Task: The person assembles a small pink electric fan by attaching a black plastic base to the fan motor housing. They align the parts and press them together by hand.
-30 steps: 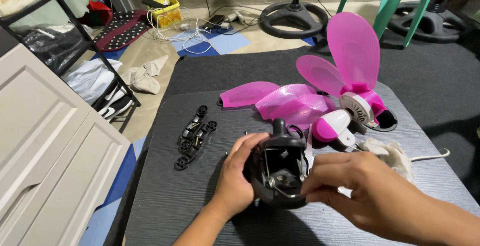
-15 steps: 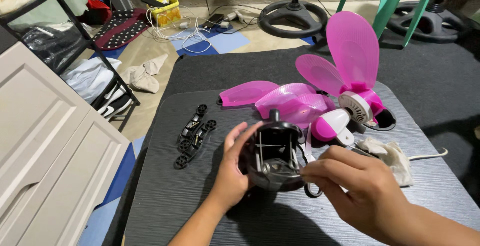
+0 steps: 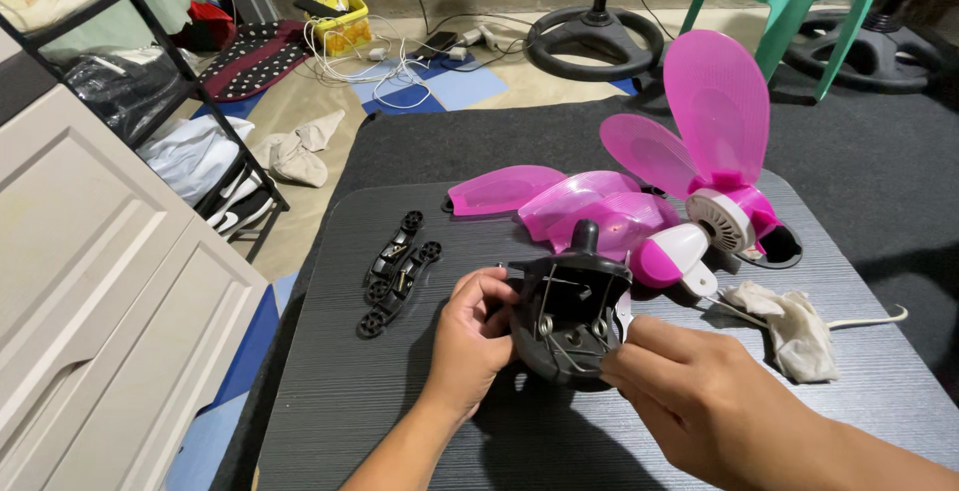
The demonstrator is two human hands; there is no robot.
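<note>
A black round plastic housing with metal wires and springs inside is held up over the dark grey table, open side toward me. My left hand grips its left rim. My right hand pinches its lower right edge, fingertips on the wire parts. Just behind it lie pink translucent fan blades and a pink and white fan motor unit with two blades standing upright.
Two black plastic brackets lie left of the housing. A crumpled whitish cloth with a white cord lies at the right. White cabinet doors stand on the left. Fan bases, a green chair and cables sit on the floor beyond.
The housing has tilted and shifted slightly right and up in my hands. My left fingers curled tighter on its rim. The scissors loop seen under my right hand is hidden now.
</note>
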